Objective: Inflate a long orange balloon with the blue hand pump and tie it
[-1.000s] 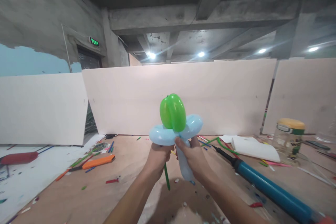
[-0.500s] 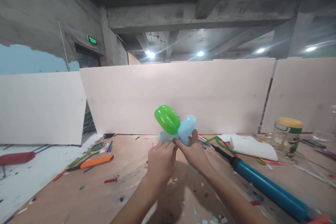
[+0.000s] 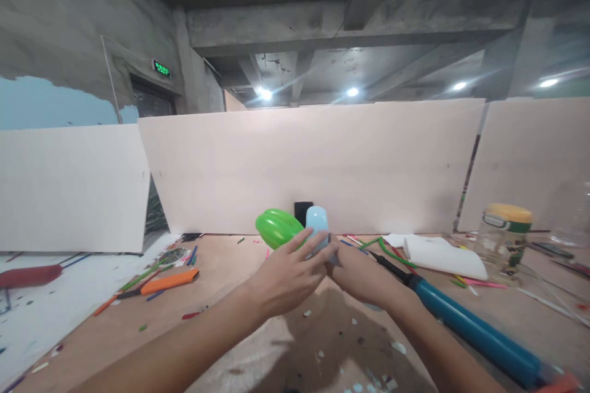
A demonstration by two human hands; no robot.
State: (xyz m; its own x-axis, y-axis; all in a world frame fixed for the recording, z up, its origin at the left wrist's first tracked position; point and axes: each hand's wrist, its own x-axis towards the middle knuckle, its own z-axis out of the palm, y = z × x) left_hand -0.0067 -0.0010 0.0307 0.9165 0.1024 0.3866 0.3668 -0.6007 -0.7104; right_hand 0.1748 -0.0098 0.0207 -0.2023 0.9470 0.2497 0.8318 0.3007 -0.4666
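**Both hands on a balloon figure above the table**

The left hand (image 3: 288, 273) reaches in from the lower left, fingers spread flat against the balloon (image 3: 295, 227). The right hand (image 3: 362, 273) grips it from below, fingers closed. The green and blue bubbles sit just beyond the fingertips. A pump (image 3: 465, 325) lies to the right; farther off, a jar (image 3: 504, 236).

The light blue balloon (image 3: 317, 222) is partly covered by the left hand (image 3: 288, 273); the blue pump (image 3: 470, 330) is cut off at the lower right edge.
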